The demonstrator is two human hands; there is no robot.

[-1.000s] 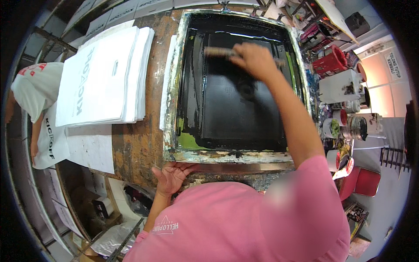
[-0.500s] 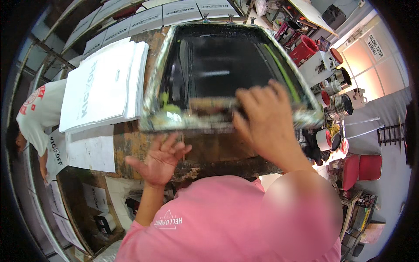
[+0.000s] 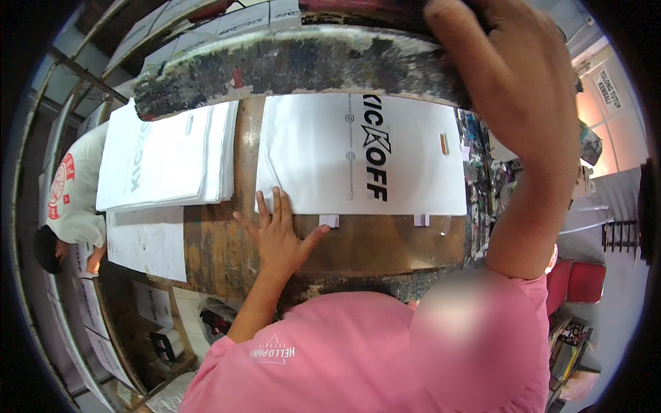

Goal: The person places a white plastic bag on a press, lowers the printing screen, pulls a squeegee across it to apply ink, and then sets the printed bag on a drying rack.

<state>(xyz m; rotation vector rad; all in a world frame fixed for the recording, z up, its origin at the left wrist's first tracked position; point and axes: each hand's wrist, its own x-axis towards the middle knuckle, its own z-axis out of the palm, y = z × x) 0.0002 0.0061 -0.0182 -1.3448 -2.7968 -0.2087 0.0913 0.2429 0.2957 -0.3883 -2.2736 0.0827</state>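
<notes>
A white flat bag (image 3: 310,151) with bold black print and a small handle slot lies on the stained wooden table (image 3: 385,251). My left hand (image 3: 279,237) is open, fingers spread, its fingertips at the bag's near left corner. Above the bag's far side, a paint-crusted screen printing frame (image 3: 296,72) is tilted up, its near rail spanning the view. My right hand (image 3: 516,82) is closed at the rail's right end; its fingertips are hidden. By its thumb runs a dark red and black bar (image 3: 365,12), apparently the squeegee.
Left of the bag stands a stack of white printed bags (image 3: 165,165), with a white sheet (image 3: 148,241) nearer me. Small pale tabs (image 3: 329,221) sit along the bag's near edge. Another person (image 3: 76,179) is at the far left, by metal racks. A red chair (image 3: 585,281) stands at right.
The frame, which lay low over the table, has swung up and away with my right hand, uncovering the printed bag. My left hand has moved forward from the near table edge to the bag's corner.
</notes>
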